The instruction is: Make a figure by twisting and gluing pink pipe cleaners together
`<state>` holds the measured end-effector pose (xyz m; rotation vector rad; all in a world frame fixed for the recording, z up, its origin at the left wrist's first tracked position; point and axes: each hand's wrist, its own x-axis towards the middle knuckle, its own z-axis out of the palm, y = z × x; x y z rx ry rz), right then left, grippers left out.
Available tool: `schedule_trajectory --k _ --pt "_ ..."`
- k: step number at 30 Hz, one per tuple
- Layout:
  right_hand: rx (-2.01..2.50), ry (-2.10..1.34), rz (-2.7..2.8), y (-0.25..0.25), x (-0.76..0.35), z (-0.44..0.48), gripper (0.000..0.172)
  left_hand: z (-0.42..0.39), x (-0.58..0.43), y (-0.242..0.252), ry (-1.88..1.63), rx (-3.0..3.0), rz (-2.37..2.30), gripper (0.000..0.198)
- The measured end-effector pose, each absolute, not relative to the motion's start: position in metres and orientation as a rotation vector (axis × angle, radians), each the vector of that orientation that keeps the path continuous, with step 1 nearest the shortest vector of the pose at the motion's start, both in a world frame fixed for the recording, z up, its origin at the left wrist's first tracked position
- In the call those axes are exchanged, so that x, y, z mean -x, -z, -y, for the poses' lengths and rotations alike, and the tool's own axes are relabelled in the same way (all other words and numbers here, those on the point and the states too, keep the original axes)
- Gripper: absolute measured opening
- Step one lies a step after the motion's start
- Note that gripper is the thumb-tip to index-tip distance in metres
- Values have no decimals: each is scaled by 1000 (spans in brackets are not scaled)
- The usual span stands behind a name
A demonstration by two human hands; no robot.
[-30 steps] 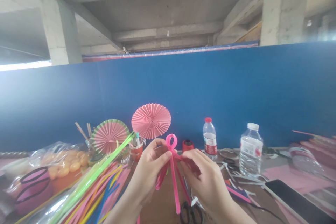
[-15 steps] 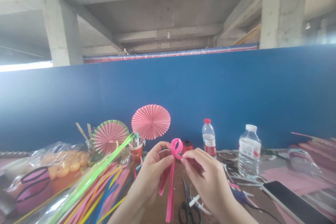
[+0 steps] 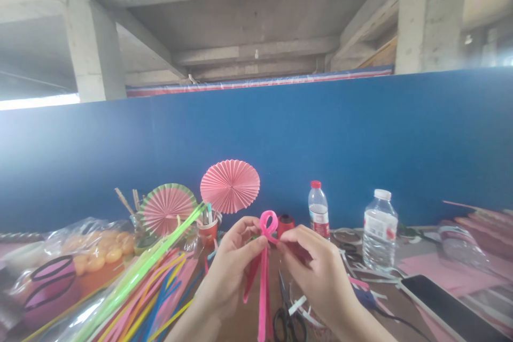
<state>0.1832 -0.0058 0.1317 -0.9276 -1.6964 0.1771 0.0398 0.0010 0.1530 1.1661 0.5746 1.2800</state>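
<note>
A bright pink fuzzy strip (image 3: pixel 263 288) is bent into a small loop at its top, and its long ends hang down. My left hand (image 3: pixel 234 256) pinches it just left of and below the loop, thumb against fingers. On the other side, my right hand (image 3: pixel 315 262) grips a part of the same strip between thumb and index finger. Black-handled scissors (image 3: pixel 285 320) lie on the brown table below and between the hands.
Left are colored strips (image 3: pixel 160 288), a pink basket-like holder (image 3: pixel 52 288) and bagged orange balls (image 3: pixel 106 248). Pink paper fans (image 3: pixel 230 186) stand behind. Two bottles (image 3: pixel 318 211), a phone (image 3: pixel 452 304) and paper scraps are at right, before a blue partition (image 3: pixel 280 139).
The pink loop looks slightly smaller and narrower, and the strip's hanging ends have shifted a little. Both hands keep nearly the same place and grip.
</note>
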Motion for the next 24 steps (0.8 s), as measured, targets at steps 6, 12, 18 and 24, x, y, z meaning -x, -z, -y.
schedule_trajectory --k 6,12,18,24 --pt "917 -157 1715 -129 -184 5 14 -5 -40 -150 -1263 -1134 -525 17" --pt "910 -179 1755 -130 -186 2 14 -6 -41 -148 -1314 -1133 -558 16" --pt "941 -206 1774 -137 -190 3 14 -5 -45 -146 -1419 -1088 -638 21" --pt "935 -211 1786 -138 -193 4 15 -4 -46 -145 -1461 -1102 -670 22"
